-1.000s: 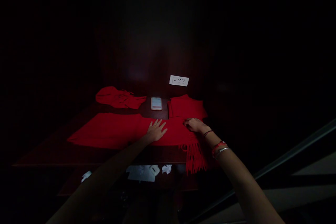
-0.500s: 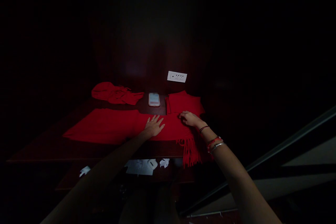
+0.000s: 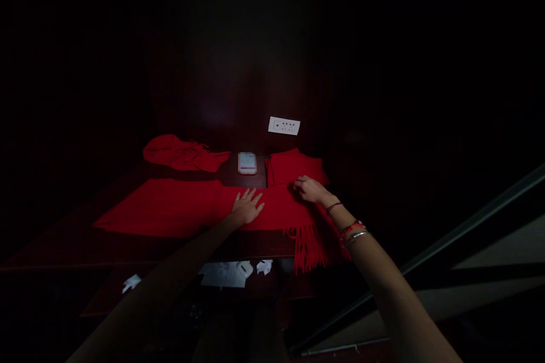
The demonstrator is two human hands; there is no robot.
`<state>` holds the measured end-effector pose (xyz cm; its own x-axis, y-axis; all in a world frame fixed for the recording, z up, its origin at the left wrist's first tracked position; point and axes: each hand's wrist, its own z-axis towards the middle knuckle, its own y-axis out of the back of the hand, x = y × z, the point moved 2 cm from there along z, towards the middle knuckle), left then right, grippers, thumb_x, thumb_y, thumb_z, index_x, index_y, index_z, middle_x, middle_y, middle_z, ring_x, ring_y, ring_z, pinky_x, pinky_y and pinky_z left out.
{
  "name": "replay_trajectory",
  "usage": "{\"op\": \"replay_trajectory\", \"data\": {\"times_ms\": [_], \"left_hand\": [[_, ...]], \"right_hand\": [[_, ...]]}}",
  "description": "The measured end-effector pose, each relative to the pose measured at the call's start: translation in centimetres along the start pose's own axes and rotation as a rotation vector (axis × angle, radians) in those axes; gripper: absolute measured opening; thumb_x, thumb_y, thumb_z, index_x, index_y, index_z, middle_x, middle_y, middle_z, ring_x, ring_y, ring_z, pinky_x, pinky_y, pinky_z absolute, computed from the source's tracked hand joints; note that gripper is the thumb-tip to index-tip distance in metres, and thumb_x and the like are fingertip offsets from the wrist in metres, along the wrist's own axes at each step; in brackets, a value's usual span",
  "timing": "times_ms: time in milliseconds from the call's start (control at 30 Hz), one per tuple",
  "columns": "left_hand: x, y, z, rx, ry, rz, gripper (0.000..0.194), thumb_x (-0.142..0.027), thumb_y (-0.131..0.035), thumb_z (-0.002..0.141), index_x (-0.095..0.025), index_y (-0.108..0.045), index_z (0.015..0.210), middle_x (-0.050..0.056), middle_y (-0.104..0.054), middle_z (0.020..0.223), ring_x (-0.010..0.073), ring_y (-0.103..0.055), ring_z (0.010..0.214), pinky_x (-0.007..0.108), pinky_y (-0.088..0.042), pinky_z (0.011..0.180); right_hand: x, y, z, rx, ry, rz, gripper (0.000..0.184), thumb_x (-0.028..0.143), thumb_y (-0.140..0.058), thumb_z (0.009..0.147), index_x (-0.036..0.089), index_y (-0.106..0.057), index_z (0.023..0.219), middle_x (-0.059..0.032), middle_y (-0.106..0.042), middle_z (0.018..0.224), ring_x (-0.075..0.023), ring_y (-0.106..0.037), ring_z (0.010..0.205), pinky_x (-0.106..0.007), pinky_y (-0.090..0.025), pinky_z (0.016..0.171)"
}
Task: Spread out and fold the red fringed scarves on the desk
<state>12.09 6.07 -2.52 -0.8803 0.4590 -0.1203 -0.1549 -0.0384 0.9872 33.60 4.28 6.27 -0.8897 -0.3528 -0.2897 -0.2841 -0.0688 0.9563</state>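
A red scarf lies lengthwise on the dark table, its fringe hanging over the front edge at the right. My left hand rests flat on the scarf's middle, fingers spread. Near the fringed end, my right hand has its fingers curled together on the scarf; the fingertips are partly hidden. Just behind that hand sits a folded red cloth. At the back left is a bunched red cloth.
A lit phone lies at the back of the table. On the wall above is a white socket plate. Papers and crumpled white scraps lie on a lower shelf. A pale metal rail runs at the right.
My right hand has shifted slightly to the right along the scarf, fingers still curled. My left hand stays flat. The whole view has moved a little.
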Motion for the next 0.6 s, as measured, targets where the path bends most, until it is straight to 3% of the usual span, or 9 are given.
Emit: {"op": "replay_trajectory", "data": {"times_ms": [67, 167, 433, 600], "left_hand": [[0.0, 0.1, -0.1, -0.002, 0.002, 0.003, 0.051, -0.046, -0.021, 0.083, -0.024, -0.03, 0.128, 0.005, -0.022, 0.136, 0.0224, -0.017, 0.124, 0.043, -0.015, 0.097], [-0.1, 0.2, -0.3, -0.004, 0.002, 0.003, 0.051, -0.046, -0.02, 0.083, -0.024, -0.029, 0.128, 0.004, -0.022, 0.136, 0.022, -0.017, 0.124, 0.042, -0.015, 0.098], [0.0, -0.1, -0.1, -0.017, 0.011, 0.002, 0.05, -0.046, -0.021, 0.083, -0.024, -0.03, 0.127, 0.005, -0.023, 0.136, 0.0219, -0.018, 0.124, 0.043, -0.015, 0.097], [0.0, -0.2, -0.1, -0.028, 0.007, 0.0, 0.051, -0.046, -0.02, 0.083, -0.023, -0.031, 0.127, 0.005, -0.023, 0.136, 0.0221, -0.018, 0.124, 0.043, -0.015, 0.097]], "right_hand": [[1.5, -0.2, 1.0, -0.002, 0.074, 0.021, 0.03, 0.014, -0.038, 0.077, 0.018, -0.052, 0.103, -0.0065, -0.053, 0.109, -0.0146, -0.047, 0.099, -0.023, -0.033, 0.084], [1.8, -1.1, 1.5, 0.054, 0.048, 0.008, 0.03, 0.013, -0.038, 0.077, 0.019, -0.053, 0.102, -0.0077, -0.056, 0.106, -0.0162, -0.051, 0.095, -0.024, -0.038, 0.076], [-3.5, -1.4, -1.3, 0.095, -0.189, -0.065, 0.025, 0.014, -0.041, 0.075, 0.011, -0.062, 0.087, -0.0172, -0.062, 0.086, -0.0232, -0.058, 0.083, -0.03, -0.042, 0.069], [-1.1, -0.2, 0.1, 0.022, -0.105, 0.005, 0.031, 0.017, -0.036, 0.079, 0.021, -0.053, 0.105, -0.0069, -0.055, 0.109, -0.0155, -0.049, 0.101, -0.022, -0.036, 0.081]]}}
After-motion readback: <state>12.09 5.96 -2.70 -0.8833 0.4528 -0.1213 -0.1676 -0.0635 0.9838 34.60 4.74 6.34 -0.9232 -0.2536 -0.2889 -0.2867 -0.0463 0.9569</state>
